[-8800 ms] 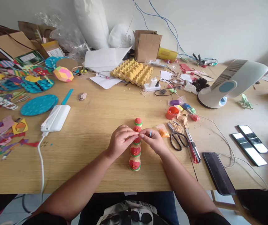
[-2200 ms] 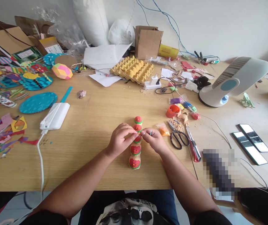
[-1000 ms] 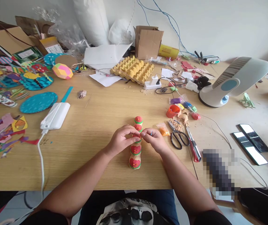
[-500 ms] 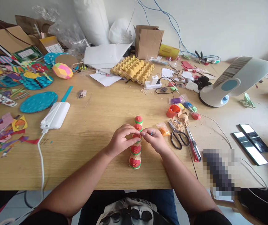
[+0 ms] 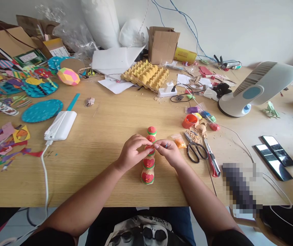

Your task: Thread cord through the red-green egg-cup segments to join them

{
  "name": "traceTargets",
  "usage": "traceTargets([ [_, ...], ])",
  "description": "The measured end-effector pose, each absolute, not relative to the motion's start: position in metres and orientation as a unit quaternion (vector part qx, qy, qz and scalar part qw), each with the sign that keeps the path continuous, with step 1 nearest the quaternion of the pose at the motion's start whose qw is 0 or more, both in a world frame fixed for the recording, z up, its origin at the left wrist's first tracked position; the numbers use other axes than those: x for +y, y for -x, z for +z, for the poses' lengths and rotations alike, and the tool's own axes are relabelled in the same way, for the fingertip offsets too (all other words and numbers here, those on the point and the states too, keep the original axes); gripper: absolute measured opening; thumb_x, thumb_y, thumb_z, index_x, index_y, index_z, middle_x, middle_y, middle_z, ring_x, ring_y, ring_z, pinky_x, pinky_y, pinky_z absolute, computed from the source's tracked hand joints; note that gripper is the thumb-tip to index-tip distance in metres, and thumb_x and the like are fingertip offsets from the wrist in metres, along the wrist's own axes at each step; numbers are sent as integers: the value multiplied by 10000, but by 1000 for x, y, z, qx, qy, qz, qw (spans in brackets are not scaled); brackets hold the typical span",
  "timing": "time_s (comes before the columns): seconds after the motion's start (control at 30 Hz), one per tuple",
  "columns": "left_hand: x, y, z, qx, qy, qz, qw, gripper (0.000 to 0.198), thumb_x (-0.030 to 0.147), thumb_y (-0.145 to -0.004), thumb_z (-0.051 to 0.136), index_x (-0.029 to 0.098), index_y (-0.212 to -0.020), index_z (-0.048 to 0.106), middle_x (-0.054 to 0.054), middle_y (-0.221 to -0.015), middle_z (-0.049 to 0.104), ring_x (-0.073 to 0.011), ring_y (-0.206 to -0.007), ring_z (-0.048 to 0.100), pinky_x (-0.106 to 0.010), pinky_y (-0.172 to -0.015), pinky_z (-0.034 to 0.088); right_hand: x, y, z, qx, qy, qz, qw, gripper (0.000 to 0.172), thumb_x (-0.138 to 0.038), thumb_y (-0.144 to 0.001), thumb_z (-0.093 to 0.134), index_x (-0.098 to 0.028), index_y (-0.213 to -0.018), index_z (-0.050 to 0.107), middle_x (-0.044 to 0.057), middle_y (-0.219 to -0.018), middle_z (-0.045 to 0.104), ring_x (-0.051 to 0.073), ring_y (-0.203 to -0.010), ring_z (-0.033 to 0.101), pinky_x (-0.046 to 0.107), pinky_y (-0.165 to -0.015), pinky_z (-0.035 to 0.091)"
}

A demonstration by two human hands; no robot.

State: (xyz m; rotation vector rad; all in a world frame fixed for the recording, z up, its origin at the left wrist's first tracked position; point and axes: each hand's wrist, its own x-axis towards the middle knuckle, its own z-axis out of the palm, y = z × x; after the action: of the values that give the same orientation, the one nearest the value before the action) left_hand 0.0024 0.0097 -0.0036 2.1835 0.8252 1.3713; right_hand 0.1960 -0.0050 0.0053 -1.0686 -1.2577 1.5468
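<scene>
In front of me a row of tan egg-carton cups [image 5: 147, 169] lies lengthwise on the table. Red clay shapes with small eyes and mouths and green clay rims decorate the cups. Over its middle my left hand [image 5: 133, 153] closes its fingertips in a pinch; what is between them is too small to make out. Fingertip to fingertip with it, my right hand [image 5: 170, 151] is closed as well, a thin blue piece [image 5: 166, 145] sticking out from its fingers. Both hands partly cover the middle cup.
Scissors [image 5: 196, 152], a red utility knife [image 5: 213, 160], a bag of orange clay [image 5: 178, 140] and a red cup [image 5: 189, 121] lie to the right. Behind are a yellow egg tray [image 5: 146, 76] and a white fan [image 5: 253, 90]. A white power bank [image 5: 60, 125] with cable sits left.
The fingertips have shifted very slightly over the middle cup. Both hands otherwise keep the same place and pinch.
</scene>
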Motion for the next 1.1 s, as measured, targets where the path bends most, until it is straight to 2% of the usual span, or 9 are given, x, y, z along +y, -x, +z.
traceTargets([
  [0.3,11,0,-6,296,-781,508,210,123,157,-849,777,217,-943,723,-7,-834,716,-143,-789,626,-300,-752,518,-4,-196,3,-492,429,623,432,429,-571,-727,808,-152,-764,724,-33,-588,525,102,-591,450,260,-582,382],
  [0.63,11,0,-5,307,-777,505,216,116,188,-858,777,215,-957,723,-17,-867,731,-146,-818,644,-307,-772,533,-2,-198,-4,-482,431,628,433,401,-556,-691,846,-176,-785,757,21,-743,711,132,-694,586,270,-677,481],
  [0.93,11,-1,-1,312,-780,501,208,22,233,-901,730,219,-915,739,-21,-823,737,-150,-777,644,-310,-733,534,-3,-198,-3,-483,440,618,437,432,-577,-700,829,-165,-786,737,-3,-666,644,108,-616,504,262,-617,437],
  [1.1,11,0,0,310,-781,503,204,33,230,-906,722,217,-930,740,-25,-833,742,-153,-788,650,-312,-742,532,-3,-197,0,-484,446,617,432,453,-592,-689,827,-159,-781,731,-13,-638,601,105,-609,472,255,-589,401],
])
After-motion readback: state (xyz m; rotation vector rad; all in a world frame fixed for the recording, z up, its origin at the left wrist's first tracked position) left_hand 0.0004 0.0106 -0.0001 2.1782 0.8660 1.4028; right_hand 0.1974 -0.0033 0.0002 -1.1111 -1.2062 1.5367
